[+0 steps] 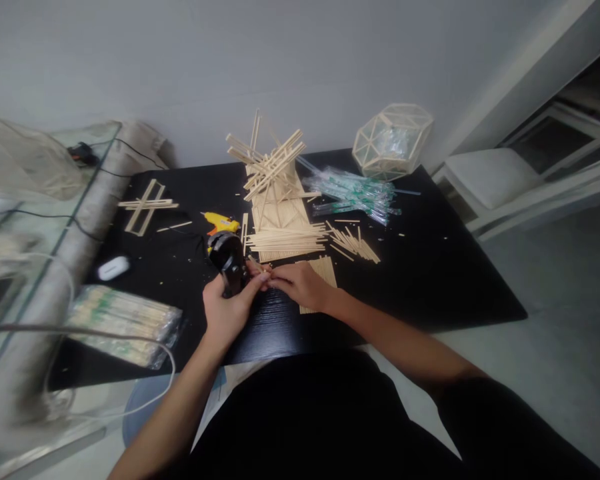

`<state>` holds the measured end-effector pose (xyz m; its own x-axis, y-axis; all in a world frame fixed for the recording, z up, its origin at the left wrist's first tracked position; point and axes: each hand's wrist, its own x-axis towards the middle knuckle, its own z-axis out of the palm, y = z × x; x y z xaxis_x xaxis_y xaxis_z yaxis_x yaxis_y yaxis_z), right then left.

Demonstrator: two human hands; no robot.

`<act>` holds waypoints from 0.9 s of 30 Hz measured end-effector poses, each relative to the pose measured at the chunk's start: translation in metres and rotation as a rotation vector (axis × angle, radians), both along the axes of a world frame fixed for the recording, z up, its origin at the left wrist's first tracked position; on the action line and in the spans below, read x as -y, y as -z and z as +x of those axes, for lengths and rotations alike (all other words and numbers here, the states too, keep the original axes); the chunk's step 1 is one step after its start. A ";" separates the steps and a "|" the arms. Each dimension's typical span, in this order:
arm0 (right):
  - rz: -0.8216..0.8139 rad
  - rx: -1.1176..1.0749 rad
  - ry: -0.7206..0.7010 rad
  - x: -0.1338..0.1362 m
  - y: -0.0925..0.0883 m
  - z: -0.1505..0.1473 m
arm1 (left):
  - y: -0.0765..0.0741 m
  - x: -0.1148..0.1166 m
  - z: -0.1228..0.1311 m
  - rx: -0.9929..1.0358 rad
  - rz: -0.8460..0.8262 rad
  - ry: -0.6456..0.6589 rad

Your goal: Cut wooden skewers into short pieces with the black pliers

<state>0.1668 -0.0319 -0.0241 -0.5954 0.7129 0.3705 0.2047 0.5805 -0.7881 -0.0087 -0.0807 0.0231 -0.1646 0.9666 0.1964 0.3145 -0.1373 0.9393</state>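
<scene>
My left hand (226, 312) is closed around a black hand tool (228, 259) with a rounded head, whose exact kind I cannot make out. Its thumb and fingertips meet the fingers of my right hand (300, 283). The right hand is pinched closed; what is between its fingertips is too small to name. Just beyond the hands lies a row of thin wooden sticks (287, 239) across a slatted stick panel (280, 212). A smaller stick mat (325, 268) sits partly under the right hand. Behind the tool rests a yellow glue gun (220, 222).
Crossed chopsticks (147, 204) and a white case (114, 269) lie left, with packed chopsticks (125, 323) nearer. Sticks are piled (270, 163) at the back. Clear wrappers (353, 190), short sticks (354, 241) and a stick-framed polyhedron (393, 141) are right on the black table (430, 267).
</scene>
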 end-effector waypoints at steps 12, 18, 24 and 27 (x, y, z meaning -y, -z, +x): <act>0.005 0.030 0.015 0.003 0.003 -0.002 | -0.022 0.011 -0.033 -0.278 -0.011 0.007; -0.005 0.023 0.026 0.004 0.002 -0.002 | -0.031 0.027 -0.071 -0.775 -0.089 0.025; 0.025 0.037 0.047 0.004 0.007 -0.004 | -0.030 0.036 -0.070 -1.108 -0.096 0.092; 0.059 0.057 0.048 0.004 0.009 -0.005 | -0.032 0.035 -0.064 -1.202 -0.079 0.110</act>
<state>0.1619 -0.0363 -0.0328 -0.5826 0.7189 0.3791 0.2769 0.6141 -0.7390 -0.0725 -0.1160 0.0550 0.1668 0.9801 0.1073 0.9827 -0.1741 0.0625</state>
